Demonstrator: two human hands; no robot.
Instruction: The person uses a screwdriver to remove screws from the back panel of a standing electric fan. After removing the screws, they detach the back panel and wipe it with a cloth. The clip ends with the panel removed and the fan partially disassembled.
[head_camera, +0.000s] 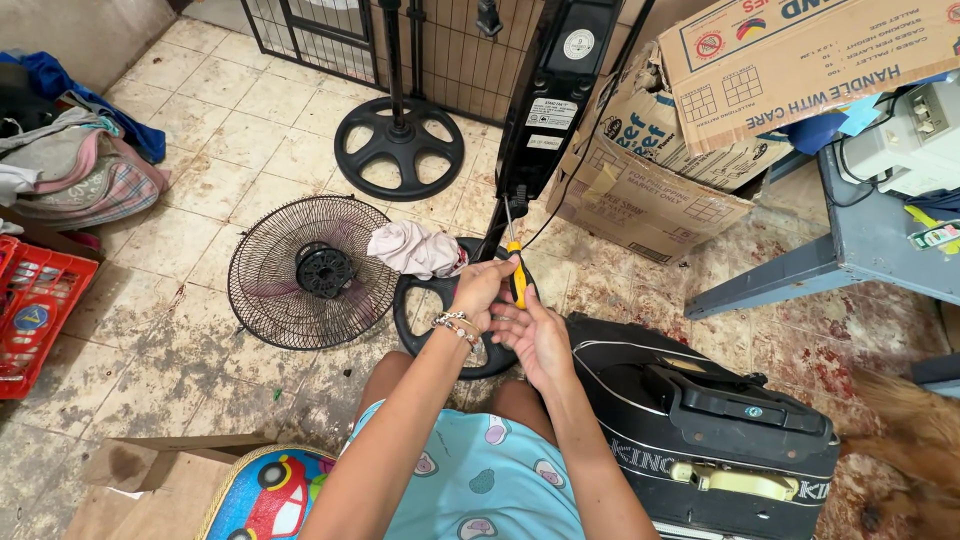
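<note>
At the left of the frame I see a red crate (35, 305), then a black fan grille (312, 272) lying on the floor tiles. At centre, my left hand (482, 290) has its fingers closed around the yellow screwdriver (516, 272), whose tip meets the black fan body (552, 95). My right hand (535, 335) sits just below, fingers seemingly curled loosely, touching the handle. A black case (700, 420) lies lower right.
</note>
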